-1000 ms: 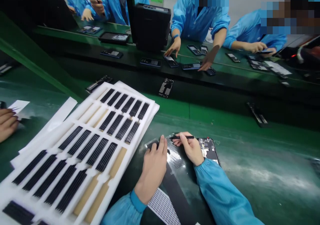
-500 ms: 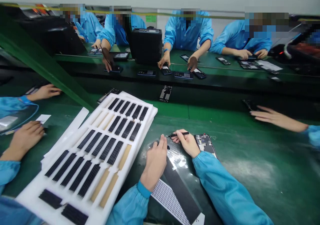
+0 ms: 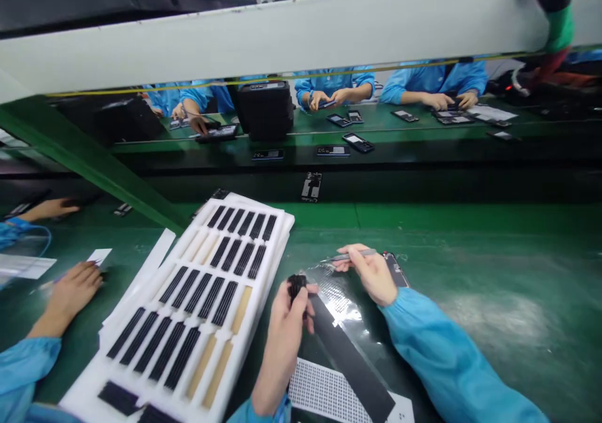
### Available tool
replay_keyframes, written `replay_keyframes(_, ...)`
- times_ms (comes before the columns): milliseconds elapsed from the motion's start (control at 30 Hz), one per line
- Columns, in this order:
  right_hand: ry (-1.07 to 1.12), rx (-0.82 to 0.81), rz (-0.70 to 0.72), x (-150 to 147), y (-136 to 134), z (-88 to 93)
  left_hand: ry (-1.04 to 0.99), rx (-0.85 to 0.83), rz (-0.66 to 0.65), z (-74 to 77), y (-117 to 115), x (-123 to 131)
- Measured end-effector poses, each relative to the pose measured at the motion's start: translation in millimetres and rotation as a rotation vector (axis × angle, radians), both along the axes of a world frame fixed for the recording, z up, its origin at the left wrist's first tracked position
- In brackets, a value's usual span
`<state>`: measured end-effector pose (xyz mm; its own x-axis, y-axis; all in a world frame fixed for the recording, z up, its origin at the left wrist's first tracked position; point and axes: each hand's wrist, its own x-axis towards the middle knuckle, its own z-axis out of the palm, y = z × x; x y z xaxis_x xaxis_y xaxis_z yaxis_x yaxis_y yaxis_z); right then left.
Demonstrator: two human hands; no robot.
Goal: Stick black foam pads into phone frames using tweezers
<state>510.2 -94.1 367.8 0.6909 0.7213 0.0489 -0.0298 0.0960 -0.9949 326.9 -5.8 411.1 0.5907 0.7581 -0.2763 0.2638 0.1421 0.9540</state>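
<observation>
**Fig.** Two-hand work at a green bench, seen from beside the worker.

**L hand** (image 3: 285, 341): clenched, thumb and fingers pinching the bunched end of a long matte-black flexible strip (image 3: 345, 348). Exact layer or backing at the pinch: cannot tell, end mostly hidden by the fingers.

**R hand** (image 3: 369, 276): grasping a slim grey pen-shaped tool (image 3: 348, 255) in a pen-style hold, tip pointing toward the L hand, not touching the strip. Tool type unclear at this angle; poss. tweezers.

**Strip position:** runs diagonally on the bench, btwn the hands and toward the worker, lying over a white dot-perforated sheet (image 3: 324, 391). A glossy clear film with a fine dotted patch (image 3: 336, 301) lies just beyond it.

**Nearby:** dark phone body (image 3: 396, 269) just past the R hand. L of the hands, a white foam tray (image 3: 277, 221) holds rows of thin black strips (image 3: 188, 341) and tan paper strips (image 3: 216, 373). A co-worker's hand (image 3: 70, 297) rests at far L, apart from the worker's own.

**Handling note (judgement):** pinch by the extreme end only; keep the strip low and straight, pads off its face, tool tip clear of the surface. This limits creases, fingerprints and dust.
</observation>
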Motion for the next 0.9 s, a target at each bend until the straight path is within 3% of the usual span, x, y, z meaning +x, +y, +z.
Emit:
replay_keyframes(133, -0.062, 0.097, 0.109, -25, -31, 46.1, -0.269, -0.507, -0.072, 40.5, -12, -22)
replay_keyframes(233, -0.139, 0.122, 0.11, -45, -43, 67.8, -0.36, -0.645, -0.151, 55.6, -19, -33)
replay_keyframes(400, -0.214, 0.144, 0.108, -59, -44, 80.0, -0.429, -0.69, -0.232, 61.7, -24, -41)
replay_keyframes(600, -0.275, 0.143, 0.145, -64, -47, 88.7, -0.464, -0.699, -0.223, 72.2, -28, -46)
replay_keyframes(900, -0.335, 0.162, 0.218, -71, -53, 99.6, -0.457, -0.617, -0.251, 68.2, -35, -56)
